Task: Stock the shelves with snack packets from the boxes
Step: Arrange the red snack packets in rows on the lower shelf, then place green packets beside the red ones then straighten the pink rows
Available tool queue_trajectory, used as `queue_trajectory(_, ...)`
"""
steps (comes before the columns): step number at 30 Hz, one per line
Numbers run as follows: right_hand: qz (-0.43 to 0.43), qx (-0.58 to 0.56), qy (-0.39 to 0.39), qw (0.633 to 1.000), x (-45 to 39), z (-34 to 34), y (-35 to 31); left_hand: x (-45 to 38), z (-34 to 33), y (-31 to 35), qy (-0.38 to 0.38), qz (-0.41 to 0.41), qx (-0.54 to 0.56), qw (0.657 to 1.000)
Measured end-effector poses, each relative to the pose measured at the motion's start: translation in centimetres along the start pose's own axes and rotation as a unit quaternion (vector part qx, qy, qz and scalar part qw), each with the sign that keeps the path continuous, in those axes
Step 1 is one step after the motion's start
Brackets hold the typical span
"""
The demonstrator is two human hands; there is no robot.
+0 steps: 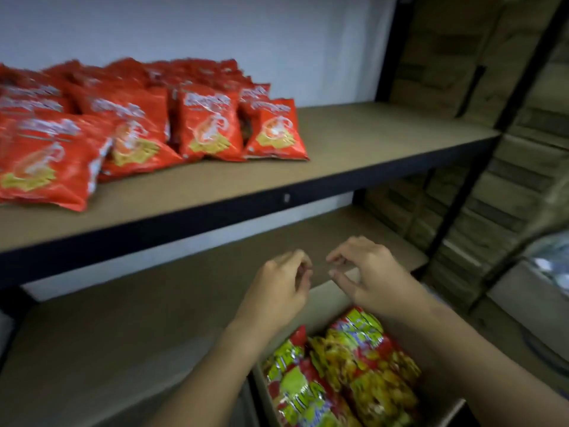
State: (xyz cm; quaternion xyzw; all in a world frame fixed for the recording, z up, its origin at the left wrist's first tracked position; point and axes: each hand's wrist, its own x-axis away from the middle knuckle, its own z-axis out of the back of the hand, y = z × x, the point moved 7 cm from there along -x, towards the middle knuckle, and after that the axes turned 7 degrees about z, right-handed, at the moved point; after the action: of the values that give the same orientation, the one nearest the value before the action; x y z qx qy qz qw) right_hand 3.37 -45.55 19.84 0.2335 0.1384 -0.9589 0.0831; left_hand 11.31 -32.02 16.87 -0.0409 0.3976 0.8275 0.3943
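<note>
Showing, nearest the camera, an open cardboard box (326, 300) at lower right, packed with green, yellow and red snack packets (348, 374) lying close against one another; just above the box's far edge, both hands raised over the lower shelf (123, 328). Left hand (283, 285) with fingers curled inward toward the thumb, holding nothing that can be made out; right hand (366, 272) likewise with fingers bent and thumb tip drawn near them, empty as far as motion blur allows. Hands near each other, fingertips facing across a small gap, not touching, neither in contact with packets or box. Lower shelf a bare brown board behind and left of the box. Above it, dark metal rail (215, 217) fronting the upper shelf (369, 143), also a brown board. On its left half, red snack packets (209, 124) in several rows, front ones leaning back or lying flat, rear ones upright against a pale wall (215, 32); right half of that board uncovered. Farther right, beyond the black upright post (388, 57), stacked brown cartons (462, 72), blurred
</note>
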Motion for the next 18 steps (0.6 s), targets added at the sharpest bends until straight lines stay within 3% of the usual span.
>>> queue_trajectory(4,-0.162,-0.004,-0.146,0.976,5.9,-5.4,6.9,1.4,-10.2,-6.5,-0.164,0.19,-0.037,0.967)
queue_trajectory(9,-0.316,-0.004,-0.267,0.91,11.4,-11.6,12.2,5.1,-16.0,-12.0,-0.202,0.342,-0.125,0.909)
queue_trajectory(14,-0.53,-0.046,-0.257,0.807,16.8,-16.9,16.6,8.2,-19.1,-14.5,-0.231,0.438,-0.181,0.85)
queue_trajectory(18,-0.567,-0.046,-0.235,0.788,18.3,-18.8,17.7,8.3,-19.6,-15.2,-0.23,0.447,-0.216,0.837)
